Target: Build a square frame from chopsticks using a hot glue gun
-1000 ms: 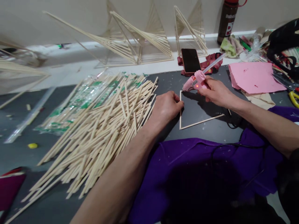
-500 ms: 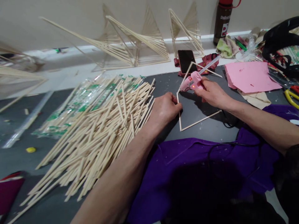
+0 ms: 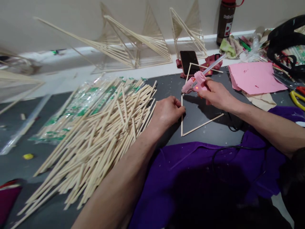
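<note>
My right hand grips a pink hot glue gun, with a clear glue stick poking out of its back and a small light glowing on its side. The gun's nozzle is at a joint of a thin wooden stick frame lying on the dark table. My left hand pinches the frame's left stick just below that joint. Two more sticks run from the joint up past the gun and off to the right, partly hidden by it.
A heap of loose wooden sticks lies left of my hands, beside plastic stick packets. Stick structures stand along the wall. A phone, a bottle, pink paper and yellow-handled pliers lie or stand beyond and rightward.
The glue gun's nozzle has come down slightly to the left, onto the frame's joint. The frame has shifted a little, its left stick now more upright in view. My left hand keeps its pinch.
</note>
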A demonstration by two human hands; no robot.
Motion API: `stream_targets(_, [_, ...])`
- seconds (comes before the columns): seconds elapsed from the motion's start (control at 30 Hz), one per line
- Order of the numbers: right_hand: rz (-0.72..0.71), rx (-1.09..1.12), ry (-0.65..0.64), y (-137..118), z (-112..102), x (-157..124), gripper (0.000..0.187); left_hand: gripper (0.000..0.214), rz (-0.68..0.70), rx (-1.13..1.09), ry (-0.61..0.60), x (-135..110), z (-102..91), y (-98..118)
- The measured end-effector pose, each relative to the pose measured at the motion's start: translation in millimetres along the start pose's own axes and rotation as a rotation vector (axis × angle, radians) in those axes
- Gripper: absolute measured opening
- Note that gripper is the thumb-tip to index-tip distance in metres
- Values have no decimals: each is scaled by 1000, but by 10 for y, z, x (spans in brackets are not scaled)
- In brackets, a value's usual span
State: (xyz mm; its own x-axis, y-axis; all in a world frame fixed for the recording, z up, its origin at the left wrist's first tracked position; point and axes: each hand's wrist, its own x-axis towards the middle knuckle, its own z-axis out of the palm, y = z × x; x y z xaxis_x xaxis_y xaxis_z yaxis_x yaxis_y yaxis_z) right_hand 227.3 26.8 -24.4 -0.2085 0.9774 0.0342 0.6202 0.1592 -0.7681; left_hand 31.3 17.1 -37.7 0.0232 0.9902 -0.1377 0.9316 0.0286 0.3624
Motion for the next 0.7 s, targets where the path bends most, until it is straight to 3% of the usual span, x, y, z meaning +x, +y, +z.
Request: stream_targets(0.7, [-13, -140, 14, -42, -56, -18, 12, 22, -27, 35, 12, -3, 0, 30])
